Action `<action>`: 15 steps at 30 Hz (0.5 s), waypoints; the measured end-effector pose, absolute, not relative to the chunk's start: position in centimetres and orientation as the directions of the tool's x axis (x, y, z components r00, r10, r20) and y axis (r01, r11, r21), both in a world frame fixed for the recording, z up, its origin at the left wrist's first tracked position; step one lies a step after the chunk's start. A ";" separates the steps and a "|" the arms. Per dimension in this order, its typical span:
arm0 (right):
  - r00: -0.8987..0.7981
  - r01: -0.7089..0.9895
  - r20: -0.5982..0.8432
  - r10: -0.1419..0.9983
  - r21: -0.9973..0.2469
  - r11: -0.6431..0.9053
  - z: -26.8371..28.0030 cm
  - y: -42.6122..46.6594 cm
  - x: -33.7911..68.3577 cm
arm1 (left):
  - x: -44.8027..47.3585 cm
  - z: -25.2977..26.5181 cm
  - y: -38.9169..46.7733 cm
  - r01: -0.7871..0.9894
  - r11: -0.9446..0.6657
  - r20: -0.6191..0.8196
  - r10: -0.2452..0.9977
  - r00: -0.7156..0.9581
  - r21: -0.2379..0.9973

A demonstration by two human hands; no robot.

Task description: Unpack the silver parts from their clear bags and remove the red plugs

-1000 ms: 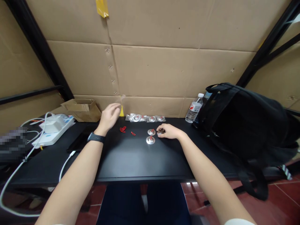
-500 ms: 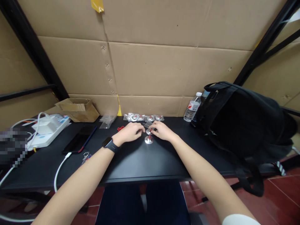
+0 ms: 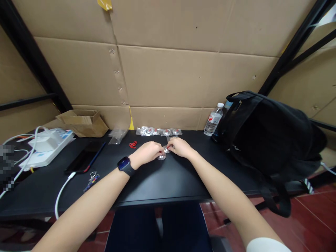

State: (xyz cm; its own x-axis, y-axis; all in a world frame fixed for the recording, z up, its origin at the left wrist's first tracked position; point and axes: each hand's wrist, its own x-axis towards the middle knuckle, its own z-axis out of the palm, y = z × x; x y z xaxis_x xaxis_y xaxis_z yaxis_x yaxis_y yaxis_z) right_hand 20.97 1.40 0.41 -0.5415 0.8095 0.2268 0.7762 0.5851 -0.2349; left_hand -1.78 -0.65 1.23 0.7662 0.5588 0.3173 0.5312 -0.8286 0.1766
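Two small silver discs with red at their middles are near the middle of the black table (image 3: 168, 185). My left hand (image 3: 149, 154) has its thumb and fingertips closed at the red top of the nearer silver disc (image 3: 162, 157). My right hand (image 3: 180, 147) pinches the red part of the farther silver disc (image 3: 166, 149), right beside the first. The fingers partly cover both discs. A clear plastic bag (image 3: 172, 139) lies just behind my right fingers. Left of my left hand is a red cord (image 3: 133, 144).
Several bagged silver discs (image 3: 166, 132) line the table's back edge. On the left are loose clear bags (image 3: 117, 135), a cardboard box (image 3: 88, 124), a phone (image 3: 85, 157), a keychain (image 3: 91, 180) and a power strip (image 3: 49, 150). A water bottle (image 3: 213, 120) and black backpack (image 3: 273, 140) stand right.
My left hand has come down and closed at the nearer disc, which now sits a little farther left. My right fingers stay at the other disc. The view has shifted slightly.
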 end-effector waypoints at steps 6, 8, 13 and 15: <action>-0.529 0.683 0.233 0.816 -0.454 0.572 0.6 1.2 21.0 | -3.6 2.6 0.3 0.596 -0.732 0.470 0.675 0.569 0.329; -0.489 0.572 0.253 0.835 -0.630 0.526 0.5 1.3 20.7 | -3.8 2.8 0.4 0.601 -0.698 0.506 0.707 0.493 0.389; -0.196 0.204 0.258 0.946 -0.933 0.297 0.7 1.1 19.4 | -3.2 2.1 0.5 0.527 -0.605 0.521 0.792 0.319 0.597; -0.145 0.076 0.225 0.963 -0.968 0.238 0.8 0.9 18.9 | -2.7 1.6 0.5 0.469 -0.603 0.534 0.795 0.288 0.646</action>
State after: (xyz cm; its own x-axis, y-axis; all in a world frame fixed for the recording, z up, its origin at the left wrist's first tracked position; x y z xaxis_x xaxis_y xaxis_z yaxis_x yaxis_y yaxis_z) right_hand 18.93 0.86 0.85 -0.1454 0.9634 0.2252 0.0756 0.2377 -0.9684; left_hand -2.71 0.50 1.61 0.2876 0.7951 0.5340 0.4685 -0.6030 0.6456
